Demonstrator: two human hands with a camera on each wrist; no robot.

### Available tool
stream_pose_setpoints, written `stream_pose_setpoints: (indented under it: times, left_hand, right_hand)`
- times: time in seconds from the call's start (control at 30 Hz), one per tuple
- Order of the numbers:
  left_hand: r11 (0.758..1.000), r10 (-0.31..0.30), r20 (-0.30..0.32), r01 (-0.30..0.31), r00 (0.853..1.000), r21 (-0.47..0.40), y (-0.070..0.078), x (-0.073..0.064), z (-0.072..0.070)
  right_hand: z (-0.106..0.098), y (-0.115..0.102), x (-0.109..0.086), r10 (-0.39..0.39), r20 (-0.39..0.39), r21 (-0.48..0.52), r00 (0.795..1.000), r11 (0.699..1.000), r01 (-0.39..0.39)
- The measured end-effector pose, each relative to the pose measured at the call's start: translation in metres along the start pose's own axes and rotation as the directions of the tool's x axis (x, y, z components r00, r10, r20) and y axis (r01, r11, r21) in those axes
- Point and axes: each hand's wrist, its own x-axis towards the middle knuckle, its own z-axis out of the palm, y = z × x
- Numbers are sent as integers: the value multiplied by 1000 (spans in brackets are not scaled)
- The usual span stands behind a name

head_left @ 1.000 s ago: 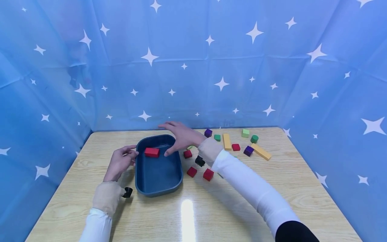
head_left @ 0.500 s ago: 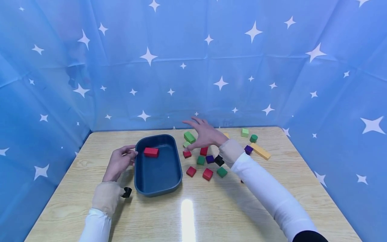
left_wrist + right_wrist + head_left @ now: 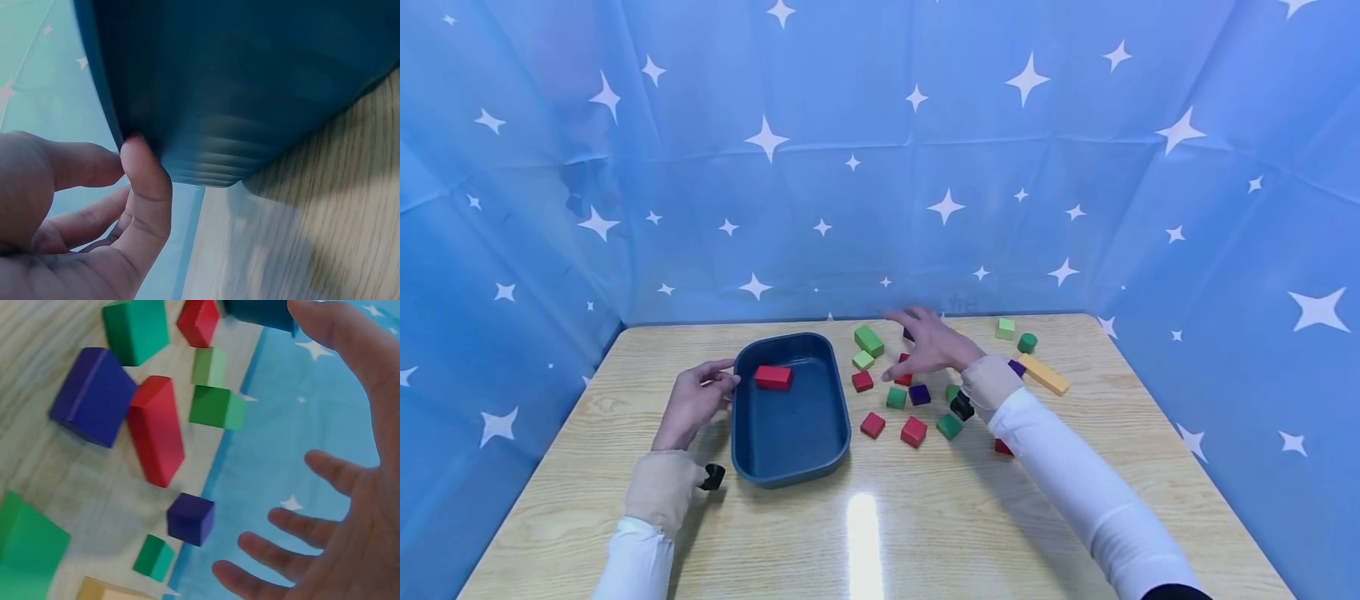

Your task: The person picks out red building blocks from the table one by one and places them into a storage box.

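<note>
One tray has its rim between the left fingers.

One left hand and one right hand; one blue tray with one red block inside; one desk. On the desk: five more red blocks, three light green blocks, four darker green blocks counting a small one clear only from the right wrist, one green cylinder, three purple blocks and at least one yellow plank; the right sleeve covers part, so no full total
</note>
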Motion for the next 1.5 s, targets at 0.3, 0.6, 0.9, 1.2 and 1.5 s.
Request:
stream_pose_setpoints:
  times: [0.3,0.6,0.9,1.2,1.5]
  left_hand:
    - [1000,-2,-4,2,1000,2,-1,-1,0]
    - [1000,1,0,-1,1000,-9,0,0,-1]
    - [1000,8,-1,-8,1000,-10,1,0,-1]
    - [1000,6,5,-6,1000,-11,1,0,-2]
    - [1000,-2,3,3,1000,-10,1,0,1]
  right_hand:
    - [18,7,5,100,53,-21,994,995,-99]
    - [30,3,12,154,43,-11,987,988,-153]
    - [37,-1,18,160,25,-47,987,986,-159]
    - [40,0,18,178,-1,-16,984,984,-178]
    - [41,4,15,166,-13,10,986,986,-166]
